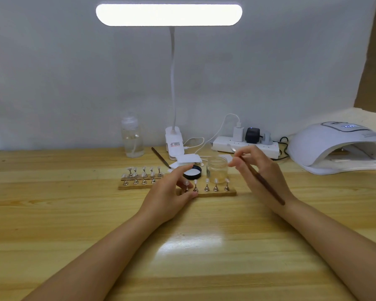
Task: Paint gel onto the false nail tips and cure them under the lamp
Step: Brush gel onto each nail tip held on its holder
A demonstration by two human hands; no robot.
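Observation:
A wooden strip point(217, 193) in front of me carries several false nail tips point(215, 181) on small metal stands. My left hand point(172, 192) grips the strip's left end, thumb at the front and fingers behind the leftmost stand. My right hand point(261, 170) holds a thin brown brush point(267, 187) in its fingers, brush head raised toward the power strip, handle lying back over the wrist. An open clear gel jar point(217, 168) stands just behind the strip, its black lid point(192, 172) beside it. A second strip of nail tips point(137, 183) lies to the left. The white curing lamp point(339, 146) sits at the far right.
A clip-on desk lamp point(174, 144) stands at the back centre with its bar lit overhead. A clear bottle point(132, 137) is left of it, a white power strip point(245, 146) with plugs to the right. A dark tool point(161, 158) and white pads point(188, 159) lie behind the lid.

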